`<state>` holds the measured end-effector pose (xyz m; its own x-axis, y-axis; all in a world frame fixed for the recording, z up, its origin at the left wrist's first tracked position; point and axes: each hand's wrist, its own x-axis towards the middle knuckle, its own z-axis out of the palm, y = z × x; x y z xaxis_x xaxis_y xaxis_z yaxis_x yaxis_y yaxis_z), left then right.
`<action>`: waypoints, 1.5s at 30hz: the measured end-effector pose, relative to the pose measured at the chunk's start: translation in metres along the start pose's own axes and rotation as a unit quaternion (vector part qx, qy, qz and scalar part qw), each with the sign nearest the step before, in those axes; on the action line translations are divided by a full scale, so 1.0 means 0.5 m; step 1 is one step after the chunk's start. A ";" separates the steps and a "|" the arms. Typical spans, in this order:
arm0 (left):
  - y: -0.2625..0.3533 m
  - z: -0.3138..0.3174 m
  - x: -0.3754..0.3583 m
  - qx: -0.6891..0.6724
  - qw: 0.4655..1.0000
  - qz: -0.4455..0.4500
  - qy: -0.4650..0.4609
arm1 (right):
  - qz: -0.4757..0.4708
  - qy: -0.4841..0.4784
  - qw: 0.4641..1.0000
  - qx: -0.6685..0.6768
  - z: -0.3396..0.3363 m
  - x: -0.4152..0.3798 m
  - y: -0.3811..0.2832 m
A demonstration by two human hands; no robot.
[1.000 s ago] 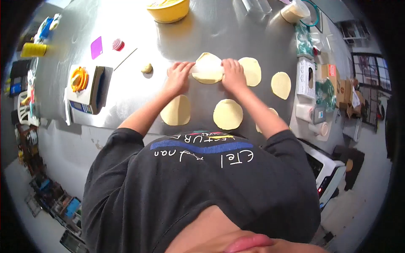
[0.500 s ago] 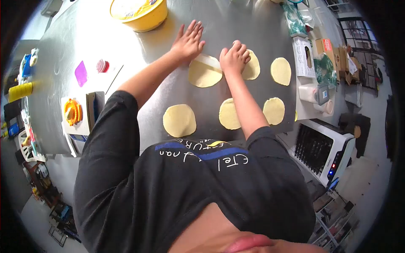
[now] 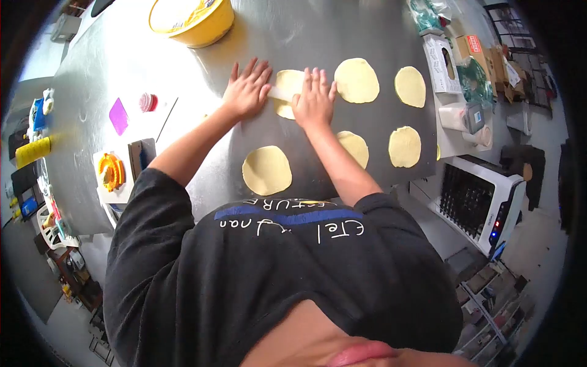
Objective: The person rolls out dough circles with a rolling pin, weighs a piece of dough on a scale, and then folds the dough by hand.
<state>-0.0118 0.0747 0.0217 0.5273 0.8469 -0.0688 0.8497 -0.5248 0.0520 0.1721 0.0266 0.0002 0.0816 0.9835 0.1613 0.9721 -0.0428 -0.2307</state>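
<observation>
A whitish rolling pin (image 3: 280, 93) lies across the middle of a flat round of pale yellow dough (image 3: 289, 78) on the metal table. My left hand (image 3: 247, 92) rests palm down over the pin's left end, fingers stretched and spread. On its right end lies my right hand (image 3: 314, 101), also flat with fingers extended, covering part of the dough. Another dough round (image 3: 357, 81) sits just right of my right hand. Closer to my body are a dough round (image 3: 267, 170) and one partly hidden by my right forearm (image 3: 354, 148).
Two more dough rounds, an upper one (image 3: 409, 87) and a lower one (image 3: 405, 147), lie near the table's right edge. A yellow tub (image 3: 211, 27) stands at the back. Leftward are a purple scraper-like piece (image 3: 118, 116) and an orange mould-like item (image 3: 110, 172). Boxes (image 3: 443, 64) line the right.
The pin has moved from the dough's far edge to its middle, nearer my body. Both hands came with it, and my right hand's curled fingers have straightened. The view has shifted slightly.
</observation>
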 end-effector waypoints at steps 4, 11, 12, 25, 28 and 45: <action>-0.002 0.022 -0.106 -0.063 0.994 0.042 0.077 | -0.052 0.015 0.997 0.051 -0.010 -0.091 -0.012; 0.018 0.050 -0.159 -0.138 0.986 0.007 0.098 | -0.079 0.010 0.993 0.092 -0.036 -0.126 0.030; 0.036 0.057 -0.170 -0.138 0.982 -0.003 0.131 | -0.095 0.012 0.990 0.099 -0.038 -0.111 0.043; 0.181 0.038 -0.114 -0.119 0.962 -0.240 0.047 | -0.173 0.000 0.983 0.059 -0.020 0.069 0.076; 0.145 0.041 -0.076 -0.109 0.957 -0.262 0.054 | -0.192 -0.028 0.979 0.058 -0.009 0.120 0.061; -0.029 0.041 0.035 -0.043 0.909 -0.284 0.303 | -0.183 0.186 0.956 0.132 0.078 0.333 -0.048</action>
<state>-0.0150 0.0953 -0.0008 -0.1191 0.8844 0.4513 0.9657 -0.0024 0.2595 0.1537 0.1984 -0.0050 -0.1328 0.7922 0.5957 0.8650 0.3860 -0.3205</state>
